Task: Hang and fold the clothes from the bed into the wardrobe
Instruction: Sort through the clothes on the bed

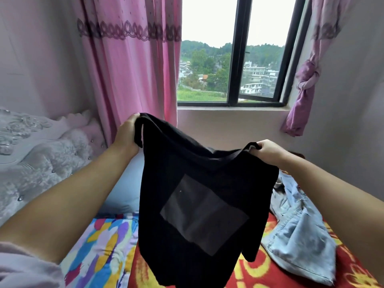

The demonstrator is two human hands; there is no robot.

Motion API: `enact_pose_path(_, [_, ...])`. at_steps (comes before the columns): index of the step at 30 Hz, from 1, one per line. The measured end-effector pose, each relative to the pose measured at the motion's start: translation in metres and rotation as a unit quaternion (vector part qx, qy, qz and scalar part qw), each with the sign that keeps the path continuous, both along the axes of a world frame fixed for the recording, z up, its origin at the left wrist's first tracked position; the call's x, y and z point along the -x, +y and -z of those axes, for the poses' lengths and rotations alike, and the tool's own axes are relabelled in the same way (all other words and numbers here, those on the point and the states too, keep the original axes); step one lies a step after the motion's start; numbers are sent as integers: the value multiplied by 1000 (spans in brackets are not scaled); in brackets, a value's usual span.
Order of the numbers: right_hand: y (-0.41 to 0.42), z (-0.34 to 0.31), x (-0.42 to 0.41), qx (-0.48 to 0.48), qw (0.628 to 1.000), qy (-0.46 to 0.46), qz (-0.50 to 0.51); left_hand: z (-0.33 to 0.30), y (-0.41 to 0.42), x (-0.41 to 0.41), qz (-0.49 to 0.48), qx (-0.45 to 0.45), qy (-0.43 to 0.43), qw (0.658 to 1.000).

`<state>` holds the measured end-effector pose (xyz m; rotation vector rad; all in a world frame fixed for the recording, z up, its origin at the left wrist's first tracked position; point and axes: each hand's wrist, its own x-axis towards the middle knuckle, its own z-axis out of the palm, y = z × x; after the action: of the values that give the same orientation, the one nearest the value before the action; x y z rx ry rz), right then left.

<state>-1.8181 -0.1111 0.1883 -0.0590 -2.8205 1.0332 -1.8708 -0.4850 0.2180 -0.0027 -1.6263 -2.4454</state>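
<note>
So the person has a black T-shirt (203, 196) held up in the air over the bed (99, 246), roughly dead centre of the view. The left hand (126, 134) is at about 10 o'clock from the shirt's middle, fingers curled round one shoulder. The right hand (268, 151) sits at about 2 o'clock, pinching the other shoulder seam. Both are clamped on fabric, nothing loose there.

The shirt hangs limp between them, sagging along the neckline, with a greyish rectangular print (204, 215) on the side facing the camera. It looks like thin jersey, so light and totally floppy, with no shape of its own. It probably won't slip out of a grip, but it'll bunch and twist as soon as one corner is let go.

The shoulders look like the right place to hold it, honestly. That keeps it square, whether it goes onto a hanger or gets laid flat for folding. Grabbing it mid-body would just make a wad.

Off at 4 o'clock from the shirt there's a pair of light-blue jeans (299, 231) lying crumpled on the red-and-yellow blanket (270, 271). Those look a lot heavier and stiffer, so the waistband is probably the spot to grab. At 8 o'clock there's a multicoloured bedsheet (97, 242), and a pale pillow (126, 188) lies behind the left forearm.

No wardrobe or hanger is visible from here.
</note>
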Motion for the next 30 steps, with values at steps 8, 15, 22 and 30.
enact_pose_path(8, [6,-21,-3,210,977,-21,-14,11,-23,18,-208,163,-127,956])
enact_pose_path(15, [-77,-65,-5,17,987,28,-160,21,83,-43,167,495,169,835])
enact_pose_path(22, [-48,-73,-4,-179,973,123,-77,26,95,-17,67,549,103,827])
enact_pose_path(30, [25,-36,6,-204,974,-38,86,5,63,4,9,352,28,935])
